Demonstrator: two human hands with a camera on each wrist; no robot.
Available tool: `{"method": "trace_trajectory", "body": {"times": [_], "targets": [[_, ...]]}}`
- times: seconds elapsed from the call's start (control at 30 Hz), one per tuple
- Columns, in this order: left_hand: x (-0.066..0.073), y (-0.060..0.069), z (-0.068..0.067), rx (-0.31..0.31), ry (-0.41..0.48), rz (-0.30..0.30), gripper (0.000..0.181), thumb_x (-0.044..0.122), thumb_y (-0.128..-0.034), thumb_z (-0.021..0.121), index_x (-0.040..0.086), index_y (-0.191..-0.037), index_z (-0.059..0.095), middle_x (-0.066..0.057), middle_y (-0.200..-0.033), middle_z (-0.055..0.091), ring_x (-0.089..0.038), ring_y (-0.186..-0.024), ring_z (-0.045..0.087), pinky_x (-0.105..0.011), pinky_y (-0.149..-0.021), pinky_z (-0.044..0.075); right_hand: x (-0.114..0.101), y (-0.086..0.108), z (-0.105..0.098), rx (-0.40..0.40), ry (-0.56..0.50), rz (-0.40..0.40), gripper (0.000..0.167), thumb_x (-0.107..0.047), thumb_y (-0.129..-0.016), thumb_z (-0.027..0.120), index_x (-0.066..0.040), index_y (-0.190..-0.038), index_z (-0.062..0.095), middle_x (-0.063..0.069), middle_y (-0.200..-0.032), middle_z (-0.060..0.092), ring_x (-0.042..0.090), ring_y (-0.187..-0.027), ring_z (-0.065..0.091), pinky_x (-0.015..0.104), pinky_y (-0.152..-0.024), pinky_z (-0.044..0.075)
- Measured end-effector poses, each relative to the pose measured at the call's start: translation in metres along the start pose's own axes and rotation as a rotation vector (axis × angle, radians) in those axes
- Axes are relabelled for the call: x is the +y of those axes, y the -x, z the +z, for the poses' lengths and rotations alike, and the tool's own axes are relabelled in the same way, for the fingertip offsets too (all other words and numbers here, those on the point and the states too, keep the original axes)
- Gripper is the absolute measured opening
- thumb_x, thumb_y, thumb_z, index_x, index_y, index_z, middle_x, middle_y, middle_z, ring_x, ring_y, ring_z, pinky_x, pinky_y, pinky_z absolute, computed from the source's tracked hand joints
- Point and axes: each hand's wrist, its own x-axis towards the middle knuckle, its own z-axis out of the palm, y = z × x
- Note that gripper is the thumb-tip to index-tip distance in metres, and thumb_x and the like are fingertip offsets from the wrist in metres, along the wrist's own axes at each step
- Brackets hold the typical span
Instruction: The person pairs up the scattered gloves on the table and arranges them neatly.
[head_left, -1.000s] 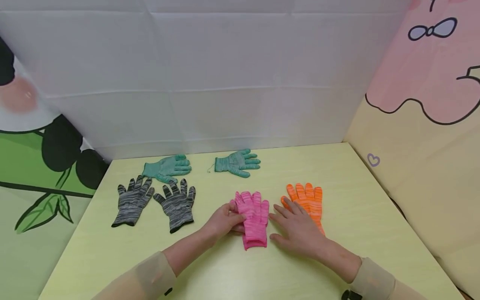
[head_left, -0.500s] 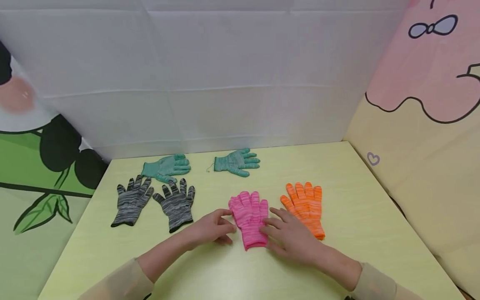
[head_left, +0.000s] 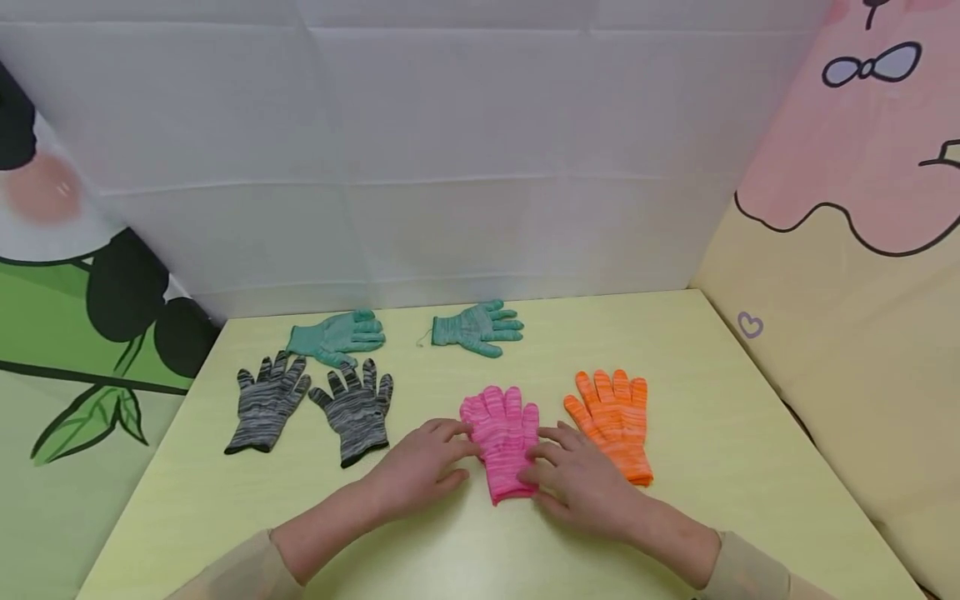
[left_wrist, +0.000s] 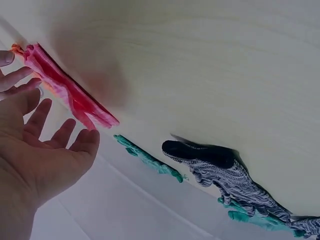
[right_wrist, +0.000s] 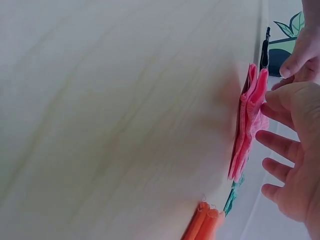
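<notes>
Pink gloves (head_left: 504, 437), one on top of the other, lie flat between the two hands with fingers pointing away. At their left edge is the left hand (head_left: 416, 468), fingers loosely bent, fingertips at the glove. The right hand (head_left: 585, 483) has its spread fingertips on the right edge near the cuff. In the left wrist view the left hand (left_wrist: 47, 150) grips nothing beside the pink gloves (left_wrist: 67, 87). The right wrist view shows the right hand (right_wrist: 295, 145) with parted fingers by the two cuffs of the pink gloves (right_wrist: 248, 120).
Orange gloves (head_left: 617, 425) lie right of the pink ones. Two grey-black gloves (head_left: 266, 404) are spread on the left. Behind are two green gloves, one (head_left: 337, 335) touching the grey ones, another (head_left: 478, 327) farther right. White cloth (head_left: 465, 150) stands behind the table (head_left: 712, 467).
The left hand has let go of the pink gloves and moved slightly left. The right hand has moved left from beside the orange gloves to the pink cuff. The upper pink glove's fingers shifted slightly.
</notes>
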Motion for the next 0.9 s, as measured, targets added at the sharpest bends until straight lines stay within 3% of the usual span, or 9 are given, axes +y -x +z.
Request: {"method": "trace_trajectory", "body": {"times": [0.13,0.23,0.7,0.8,0.9], "targets": [[-0.001,0.002,0.006,-0.055,-0.108,0.121,0.039,0.025,-0.0996,0.067,0.021,-0.139,0.065,-0.012,-0.152,0.051,-0.037,-0.144,0.039,-0.053,-0.117,0.033,0.0,0.001,0.002,-0.024,-0.006,-0.013,0.034,-0.033,-0.098,0.067,-0.033,-0.131,0.07,-0.003,-0.135,0.062,0.027,-0.14,0.041,0.058,-0.121,0.02],[-0.001,0.004,0.009,-0.103,-0.127,0.146,0.043,0.03,-0.1013,0.064,0.025,-0.144,0.061,-0.011,-0.157,0.045,-0.037,-0.149,0.033,-0.052,-0.119,0.029,0.001,0.001,0.004,-0.029,-0.005,-0.025,0.035,-0.032,-0.098,0.067,-0.035,-0.132,0.07,-0.004,-0.136,0.061,0.028,-0.14,0.04,0.059,-0.121,0.019],[-0.001,0.008,0.015,-0.189,-0.128,0.103,0.05,0.043,-0.1017,0.06,0.033,-0.15,0.054,-0.013,-0.164,0.034,-0.038,-0.152,0.024,-0.054,-0.12,0.026,0.002,0.003,0.007,-0.061,-0.002,-0.07,0.041,-0.03,-0.098,0.061,-0.035,-0.138,0.065,-0.003,-0.14,0.057,0.032,-0.145,0.034,0.062,-0.121,0.015],[-0.001,0.008,0.014,-0.199,-0.124,0.096,0.05,0.045,-0.1017,0.059,0.035,-0.15,0.054,-0.012,-0.164,0.034,-0.037,-0.152,0.024,-0.054,-0.12,0.025,0.003,0.0,0.002,-0.061,-0.033,-0.052,0.038,-0.03,-0.099,0.059,-0.032,-0.136,0.068,-0.004,-0.138,0.059,0.032,-0.144,0.036,0.062,-0.121,0.017],[-0.001,0.006,0.012,-0.201,-0.122,0.096,0.051,0.047,-0.1019,0.058,0.034,-0.151,0.053,-0.01,-0.164,0.034,-0.036,-0.152,0.025,-0.054,-0.121,0.024,0.006,-0.005,-0.006,-0.025,-0.084,0.016,0.034,-0.028,-0.1,0.059,-0.027,-0.132,0.071,-0.002,-0.135,0.062,0.032,-0.143,0.038,0.06,-0.119,0.022]]}}
